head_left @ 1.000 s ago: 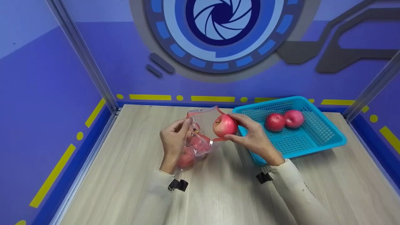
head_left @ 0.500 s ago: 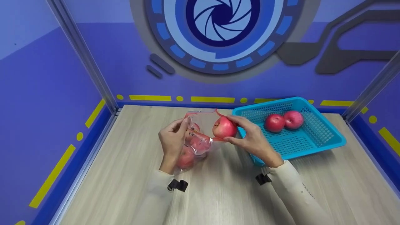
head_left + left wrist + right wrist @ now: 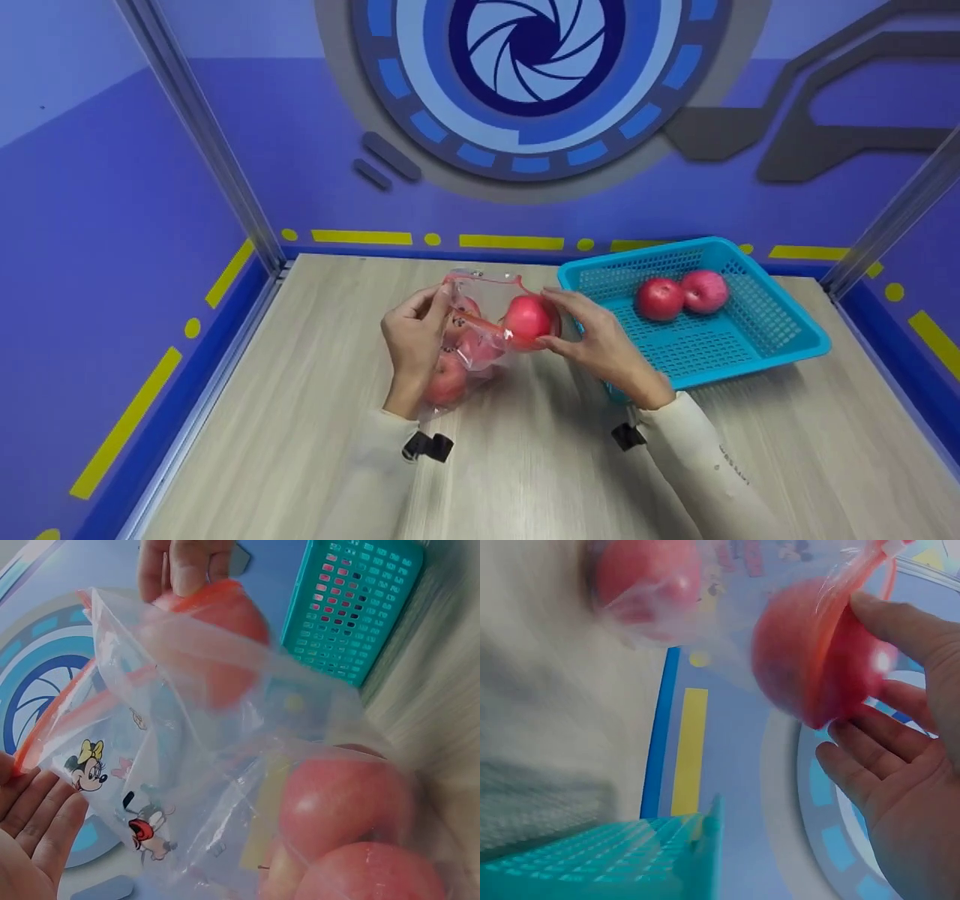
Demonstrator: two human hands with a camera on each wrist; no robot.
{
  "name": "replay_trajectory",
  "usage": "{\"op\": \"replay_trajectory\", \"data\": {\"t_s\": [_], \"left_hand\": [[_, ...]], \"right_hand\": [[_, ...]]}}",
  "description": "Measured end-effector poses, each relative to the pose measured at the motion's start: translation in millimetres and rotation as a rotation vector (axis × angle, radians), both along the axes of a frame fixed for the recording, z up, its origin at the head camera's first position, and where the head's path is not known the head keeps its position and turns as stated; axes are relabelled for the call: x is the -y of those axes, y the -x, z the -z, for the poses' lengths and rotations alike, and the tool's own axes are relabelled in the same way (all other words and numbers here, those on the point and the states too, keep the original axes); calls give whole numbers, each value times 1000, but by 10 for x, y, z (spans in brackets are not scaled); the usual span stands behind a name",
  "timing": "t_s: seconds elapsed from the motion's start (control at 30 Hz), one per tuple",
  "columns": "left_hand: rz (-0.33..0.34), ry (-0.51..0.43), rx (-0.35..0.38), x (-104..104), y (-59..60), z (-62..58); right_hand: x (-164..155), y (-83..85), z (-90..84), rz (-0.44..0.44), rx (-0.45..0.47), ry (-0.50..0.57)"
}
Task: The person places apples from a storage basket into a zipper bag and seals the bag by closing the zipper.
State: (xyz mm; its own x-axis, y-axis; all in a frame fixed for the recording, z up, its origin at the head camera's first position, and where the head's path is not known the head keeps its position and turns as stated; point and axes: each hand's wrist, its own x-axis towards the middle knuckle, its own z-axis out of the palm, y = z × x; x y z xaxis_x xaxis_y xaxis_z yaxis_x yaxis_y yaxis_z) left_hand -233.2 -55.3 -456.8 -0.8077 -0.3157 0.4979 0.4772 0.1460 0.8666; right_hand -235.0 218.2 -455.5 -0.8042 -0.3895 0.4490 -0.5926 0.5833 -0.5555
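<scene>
- The right grip (image 3: 604, 341) is clamped on the held apple (image 3: 527, 319), its thumb on the near side and fingers on the far side.
- That apple sits just off the fingertips, at the mouth of the clear bag (image 3: 202, 772); the bag's red edge (image 3: 826, 645) crosses it, so part lies behind plastic and part outside.
- The left grip (image 3: 415, 341) is pinched together on the opposite side of the bag's mouth, well apart from the held apple.
- Several bagged apples (image 3: 345, 802) lie lower in the bag, between the left wrist and the held apple; whether the bag's bottom touches the surface (image 3: 510, 472) I cannot tell.
- A blue basket (image 3: 701, 349) stands on the surface beside the right grip, with two loose apples (image 3: 660, 298) side by side inside it.
- Both forearms wear pale sleeves (image 3: 694, 450).
</scene>
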Motion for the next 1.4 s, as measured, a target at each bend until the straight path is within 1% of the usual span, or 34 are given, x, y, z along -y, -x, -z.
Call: {"op": "replay_trajectory", "data": {"t_s": [0.17, 0.27, 0.4, 0.5, 0.6, 0.73, 0.8, 0.9, 0.97, 1.03, 1.13, 1.3, 1.4], "left_hand": [[5, -5, 5, 13, 2, -2], [1, -1, 8, 22, 0, -14], [-2, -2, 18, 32, 3, -13], [2, -3, 24, 33, -1, -16], [9, -14, 17, 35, 5, -18], [12, -30, -1, 41, 14, -21], [6, -32, -7, 45, 20, -28], [-9, -34, -9, 57, 30, -47], [-34, -25, -11, 73, 38, -57], [-48, -20, -10, 90, 40, -61], [-54, -13, -10, 114, 33, -59], [-39, -21, -11, 153, 16, -53], [-37, -21, -8, 173, 15, -44]], "right_hand": [[-23, 15, 96, 14, -12, -27], [-33, 16, 119, 38, 18, -4], [-39, 28, 129, 74, 76, 45], [-48, 34, 142, 110, 113, 50], [-55, 42, 146, 137, 122, 34], [-45, 64, 103, 135, 127, 34], [-38, 79, 60, 130, 108, 43], [-26, 94, -27, 136, 53, 68], [-11, 104, -69, 136, 6, 84], [14, 107, -96, 133, -17, 99], [46, 112, -93, 121, -49, 117], [94, 116, -73, 118, -130, 136], [122, 109, -71, 107, -128, 145]]}}
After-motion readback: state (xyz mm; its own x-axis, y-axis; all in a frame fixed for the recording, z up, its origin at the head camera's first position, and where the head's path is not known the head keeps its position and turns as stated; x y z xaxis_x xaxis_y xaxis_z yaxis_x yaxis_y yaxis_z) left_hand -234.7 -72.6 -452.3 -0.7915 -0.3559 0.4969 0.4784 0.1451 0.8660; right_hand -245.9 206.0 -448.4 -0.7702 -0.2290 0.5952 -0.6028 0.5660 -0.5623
